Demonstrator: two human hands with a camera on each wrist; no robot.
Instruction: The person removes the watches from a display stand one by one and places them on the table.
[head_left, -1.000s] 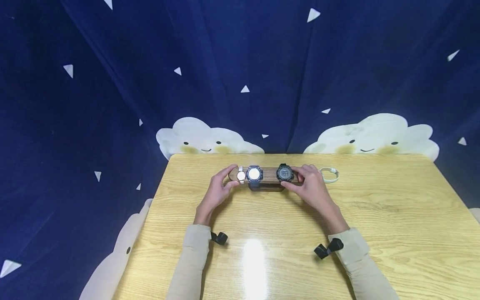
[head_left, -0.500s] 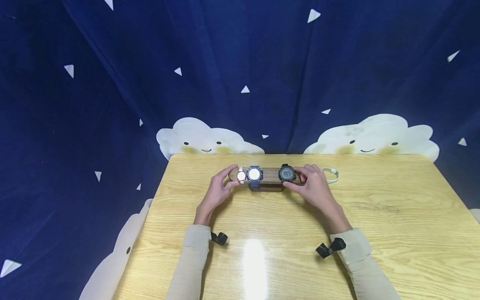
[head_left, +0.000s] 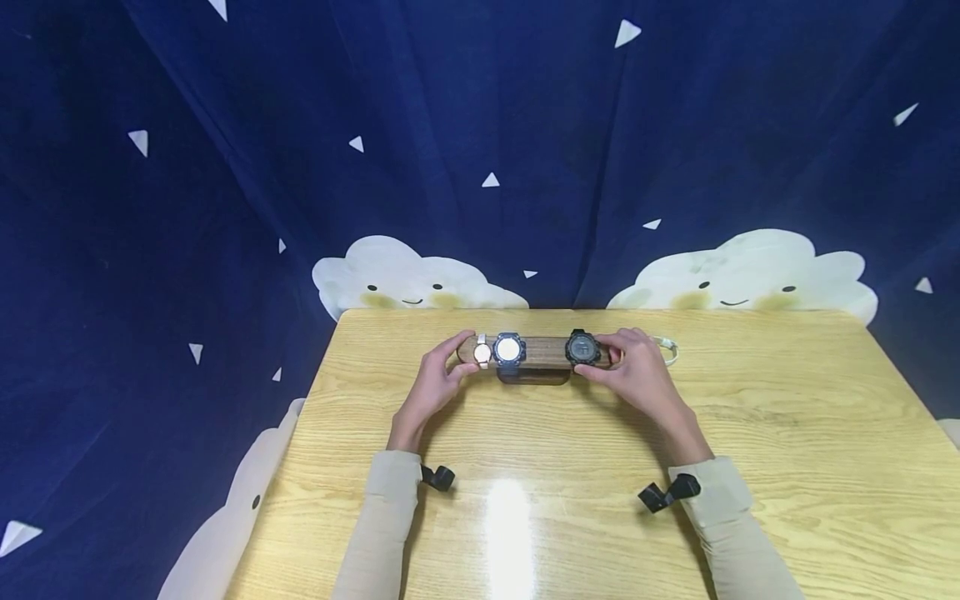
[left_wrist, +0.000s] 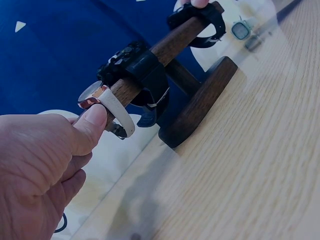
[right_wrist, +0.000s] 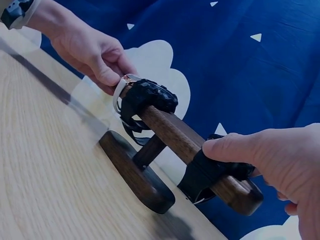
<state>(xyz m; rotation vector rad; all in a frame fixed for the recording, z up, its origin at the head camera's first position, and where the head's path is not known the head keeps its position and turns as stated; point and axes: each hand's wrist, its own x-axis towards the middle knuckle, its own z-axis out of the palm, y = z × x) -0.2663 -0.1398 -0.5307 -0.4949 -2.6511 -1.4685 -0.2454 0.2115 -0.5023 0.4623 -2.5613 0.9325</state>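
Black watch (head_left: 582,348) is looped round the bar (head_left: 546,353) near its right end, strap across the bar's left-right long axis; right hand (head_left: 640,371), the nearer, pinches it thumb-to-fingers. Left hand (head_left: 437,381) grips bar's left end, beside white watch (head_left: 482,352).

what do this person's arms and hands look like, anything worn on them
The left sleeve and right sleeve are long, light beige and plain, with no lettering visible, ending in broad cuffs. A small black left wrist camera and a matching right wrist camera stick out at the cuffs. The left grip and right grip are ungloved.
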